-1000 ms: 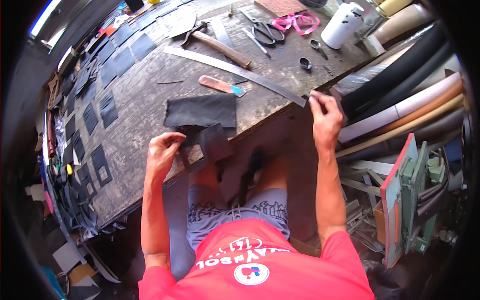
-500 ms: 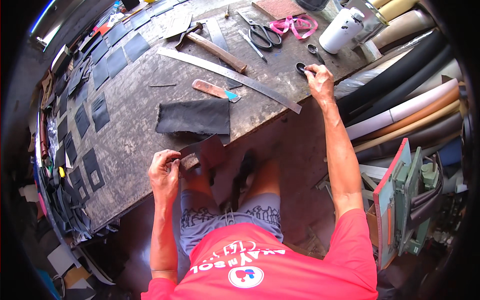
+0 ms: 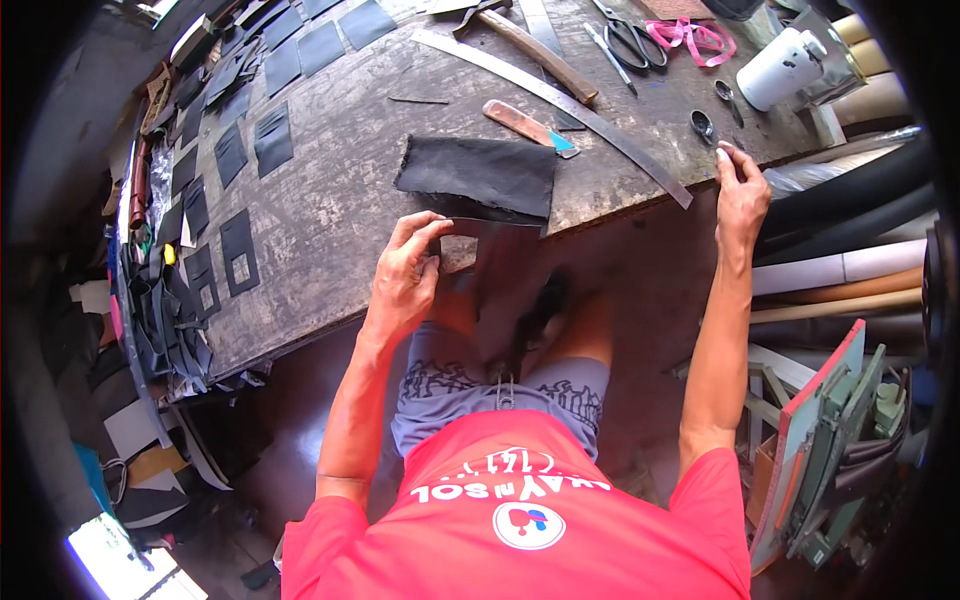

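Observation:
My left hand [image 3: 405, 270] pinches the edge of a dark leather piece [image 3: 505, 250] just off the table's front edge; part of that piece hangs in shadow. Right behind it, a folded black leather piece [image 3: 475, 175] lies on the table. Near the table's right corner, my right hand [image 3: 742, 205] has thumb and fingers pinched together. Whether anything small is between them I cannot make out. Just beyond those fingertips rests a small black spoon-like scoop [image 3: 703, 124], with a dark spoon [image 3: 726, 92] behind it.
A steel ruler [image 3: 570, 110], an orange-handled cutter [image 3: 525, 124], a hammer [image 3: 540, 58] and scissors [image 3: 640, 45] lie across the worn table [image 3: 340, 190]. A white bottle [image 3: 780, 70] stands at the right. Cut black pieces [image 3: 272, 140] cover the left side; material rolls [image 3: 850, 265] lie right.
My right hand has drawn back slightly from the black scoop, which stays on the table. The leather piece in my left hand has turned somewhat. The view has shifted left.

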### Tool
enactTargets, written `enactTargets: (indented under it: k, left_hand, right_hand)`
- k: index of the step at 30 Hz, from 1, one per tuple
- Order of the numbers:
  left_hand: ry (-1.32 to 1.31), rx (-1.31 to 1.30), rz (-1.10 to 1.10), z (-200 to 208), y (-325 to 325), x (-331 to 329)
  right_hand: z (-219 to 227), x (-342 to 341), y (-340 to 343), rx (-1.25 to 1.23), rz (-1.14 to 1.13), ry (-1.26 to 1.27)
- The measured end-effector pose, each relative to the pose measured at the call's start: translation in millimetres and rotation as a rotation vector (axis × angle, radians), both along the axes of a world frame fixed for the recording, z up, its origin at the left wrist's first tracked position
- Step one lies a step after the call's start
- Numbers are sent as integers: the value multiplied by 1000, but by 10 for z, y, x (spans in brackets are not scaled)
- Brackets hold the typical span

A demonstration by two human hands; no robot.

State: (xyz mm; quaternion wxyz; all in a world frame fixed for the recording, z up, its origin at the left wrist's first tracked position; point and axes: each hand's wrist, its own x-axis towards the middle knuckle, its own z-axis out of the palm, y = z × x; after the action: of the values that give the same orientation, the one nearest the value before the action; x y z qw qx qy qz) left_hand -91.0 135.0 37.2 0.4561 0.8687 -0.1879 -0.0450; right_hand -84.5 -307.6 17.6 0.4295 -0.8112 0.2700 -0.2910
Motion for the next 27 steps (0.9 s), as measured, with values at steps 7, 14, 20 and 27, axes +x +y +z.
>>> enactTargets:
  k: [7, 14, 20, 27]
  left_hand:
    - [130, -87, 66, -102, 104, -1]
    - [396, -336, 87, -18, 53, -51]
    - [646, -652, -84, 241, 75, -122]
    - [886, -903, -76, 415, -274, -272]
  right_hand:
    - [209, -632, 1647, 566, 406, -103]
    - [63, -760, 2365, 898, 618, -75]
    - [40, -957, 2152, 1256, 619, -259]
    - [339, -1077, 2258, 1105, 626, -304]
